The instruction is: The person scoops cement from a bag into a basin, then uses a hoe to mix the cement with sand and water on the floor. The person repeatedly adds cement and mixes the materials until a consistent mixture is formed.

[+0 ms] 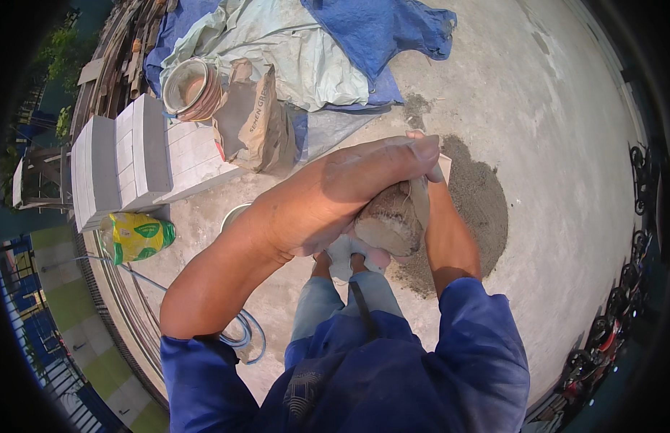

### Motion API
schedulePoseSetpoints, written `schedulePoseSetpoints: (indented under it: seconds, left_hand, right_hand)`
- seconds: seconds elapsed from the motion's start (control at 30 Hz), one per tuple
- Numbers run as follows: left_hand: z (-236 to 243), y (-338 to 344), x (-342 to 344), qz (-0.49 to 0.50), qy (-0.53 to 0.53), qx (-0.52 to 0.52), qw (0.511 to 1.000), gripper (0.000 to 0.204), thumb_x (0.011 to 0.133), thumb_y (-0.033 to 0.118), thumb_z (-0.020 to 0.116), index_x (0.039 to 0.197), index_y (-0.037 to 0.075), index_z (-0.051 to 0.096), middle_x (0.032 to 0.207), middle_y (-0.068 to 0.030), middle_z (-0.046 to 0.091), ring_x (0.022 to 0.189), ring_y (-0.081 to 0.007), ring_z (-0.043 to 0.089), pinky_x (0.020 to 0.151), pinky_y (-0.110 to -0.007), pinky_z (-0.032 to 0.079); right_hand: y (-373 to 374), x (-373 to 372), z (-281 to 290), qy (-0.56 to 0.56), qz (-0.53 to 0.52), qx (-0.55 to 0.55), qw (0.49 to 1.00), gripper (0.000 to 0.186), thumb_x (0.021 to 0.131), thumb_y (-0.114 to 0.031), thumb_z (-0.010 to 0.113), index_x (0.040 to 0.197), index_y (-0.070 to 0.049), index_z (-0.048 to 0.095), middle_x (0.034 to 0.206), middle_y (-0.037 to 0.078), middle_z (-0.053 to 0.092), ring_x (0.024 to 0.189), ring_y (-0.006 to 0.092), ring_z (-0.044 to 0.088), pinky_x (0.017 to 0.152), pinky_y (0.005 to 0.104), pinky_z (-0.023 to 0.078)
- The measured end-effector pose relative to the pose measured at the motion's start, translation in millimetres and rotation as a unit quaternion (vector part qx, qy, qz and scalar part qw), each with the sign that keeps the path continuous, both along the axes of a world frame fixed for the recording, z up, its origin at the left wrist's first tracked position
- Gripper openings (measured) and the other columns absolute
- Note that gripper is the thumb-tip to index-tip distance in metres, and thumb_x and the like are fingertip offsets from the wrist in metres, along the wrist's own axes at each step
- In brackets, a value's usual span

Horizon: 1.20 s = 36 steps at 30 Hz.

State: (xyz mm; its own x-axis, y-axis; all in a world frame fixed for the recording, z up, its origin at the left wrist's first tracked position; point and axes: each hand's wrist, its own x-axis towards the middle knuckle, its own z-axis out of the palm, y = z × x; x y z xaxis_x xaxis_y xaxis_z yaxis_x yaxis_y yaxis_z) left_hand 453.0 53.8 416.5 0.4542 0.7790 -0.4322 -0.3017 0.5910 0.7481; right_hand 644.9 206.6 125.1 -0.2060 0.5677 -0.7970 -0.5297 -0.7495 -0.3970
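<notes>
Both my hands are raised close in front of me, one over the other. My left hand (364,169) reaches across from the left, its fingers curled round a dusty grey-brown thing with a blunt, round end (389,224); its kind I cannot make out. Most of my right hand (437,172) is hidden behind the left thumb. Its bent fingers close in at the far side of that thing, and what they grip does not show. Beneath and to the right lies a round heap of grey sand or dry mix (483,209) on the concrete.
Pale blocks (140,148) are stacked at left, with nested buckets (189,86) and an open brown paper sack (259,126) nearby. Tarpaulins (277,50) lie behind. A yellow-green bag (140,237) and blue hose (246,332) are at lower left. Motorbikes (613,317) line the right edge.
</notes>
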Motion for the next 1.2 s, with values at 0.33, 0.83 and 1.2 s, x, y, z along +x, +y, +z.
schedulePoseSetpoints:
  seconds: [0.33, 0.83, 1.2]
  left_hand:
    - [-364, -184, 54, -0.134, 0.323, -0.13, 0.928, 0.059, 0.079, 0.017, 0.066, 0.134, 0.003, 0.047, 0.101, -0.0257, 0.066, 0.096, -0.0345, 0.067, 0.086, -0.041, 0.051]
    - [-630, -243, 53, -0.249, 0.578, -0.17, 0.758, 0.013, 0.085, 0.013, 0.063, 0.096, 0.013, 0.068, 0.096, -0.0102, 0.069, 0.097, -0.03, 0.067, 0.083, -0.048, 0.051]
    - [-522, -240, 18, -0.21, 0.576, -0.077, 0.786, 0.024, 0.077, 0.036, 0.07, 0.087, 0.014, 0.07, 0.086, -0.0122, 0.071, 0.083, -0.0312, 0.07, 0.073, -0.046, 0.055]
  right_hand:
    - [-98, 134, -308, -0.059, -0.017, -0.096, 0.993, 0.012, 0.08, -0.009, 0.062, 0.079, -0.01, 0.05, 0.07, 0.007, 0.05, 0.062, 0.0236, 0.053, 0.064, 0.0419, 0.05]
    - [-113, 117, -343, -0.12, -0.123, -0.162, 0.972, 0.019, 0.089, -0.022, 0.065, 0.087, -0.011, 0.05, 0.07, 0.005, 0.048, 0.065, 0.0241, 0.048, 0.071, 0.0468, 0.044]
    - [-137, 146, -299, -0.04, -0.102, -0.066, 0.992, 0.02, 0.084, -0.024, 0.06, 0.073, -0.012, 0.049, 0.064, 0.003, 0.048, 0.063, 0.0227, 0.048, 0.07, 0.045, 0.044]
